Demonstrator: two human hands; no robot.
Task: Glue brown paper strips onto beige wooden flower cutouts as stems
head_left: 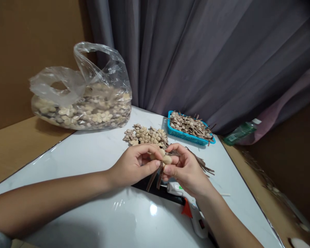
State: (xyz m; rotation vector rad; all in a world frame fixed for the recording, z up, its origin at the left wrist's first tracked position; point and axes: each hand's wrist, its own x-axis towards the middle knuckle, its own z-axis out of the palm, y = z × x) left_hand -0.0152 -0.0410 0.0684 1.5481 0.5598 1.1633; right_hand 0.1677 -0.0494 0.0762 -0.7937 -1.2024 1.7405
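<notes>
Between my two hands is a cream fabric flower (166, 159) with rounded petals. Two dark brown ribbon tails (155, 176) hang down from it. My left hand (138, 164) pinches the flower and ribbon with thumb and forefinger. On the other side, my right hand (184, 168) grips a petal between thumb and fingers. Below the hands a white glue gun (196, 213) with an orange-red trigger lies on its side, its nozzle over a dark strip (167, 195). Just beyond my hands sits a pile of cream and greyish flowers (147, 135).
A clear plastic bag (82, 106) full of flowers stands at the back left. A blue basket (188, 137) holds many ribbon pieces with small round parts. Loose brown ribbons (203, 163) lie right of my hands. A green bottle (243, 132) lies tilted near the grey curtain (183, 62).
</notes>
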